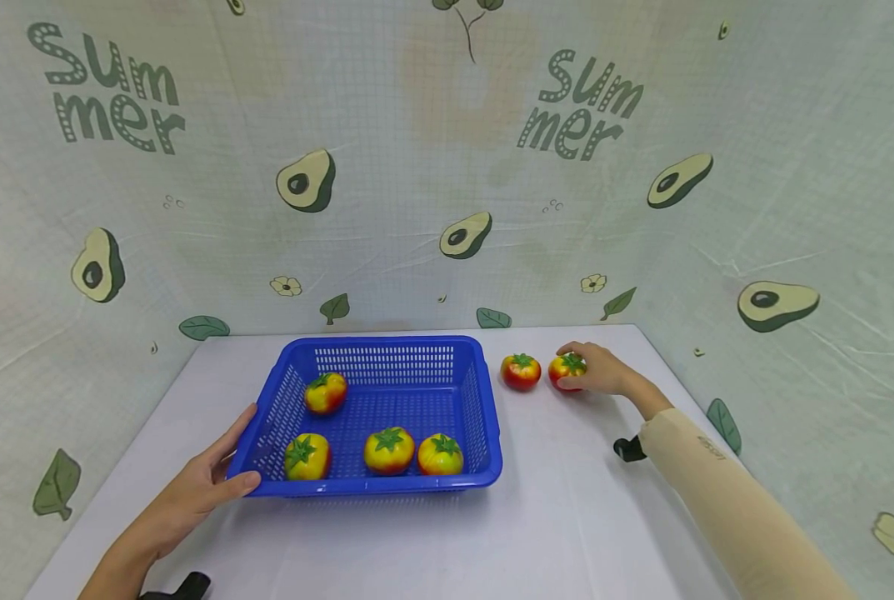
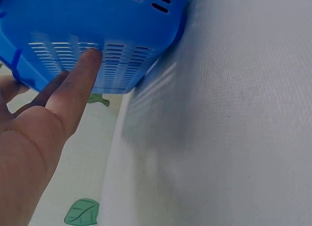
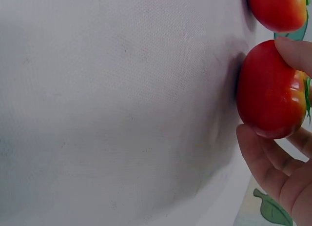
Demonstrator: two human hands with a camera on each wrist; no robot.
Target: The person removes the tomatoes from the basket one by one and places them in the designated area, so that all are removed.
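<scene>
six tomatoes (image 1: pixel 389 451) show: four in one blue basket (image 1: pixel 409 408), two to its right on the tabletop (image 1: pixel 559 467). the right hand (image 1: pixel 602 369) grips the rightmost tomato (image 3: pixel 270 96); the left hand (image 1: pixel 199 487) holds the basket's near-left corner, some fingers partly hidden. the left wrist view cuts the basket off.

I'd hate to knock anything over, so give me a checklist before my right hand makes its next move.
1. Right hand placed on the outer tomato: ok, thumb and fingers on opposite sides.
2. Grip firm enough: cannot tell.
3. Gap to the neighbouring tomato: ok, narrow but visible.
4. Left hand at the blue basket: ok, touching its near left corner.
5. Bare floor in the basket: ok, beside the four tomatoes inside.
6. All tomatoes in the basket: not ok, two are outside on the table.
</scene>
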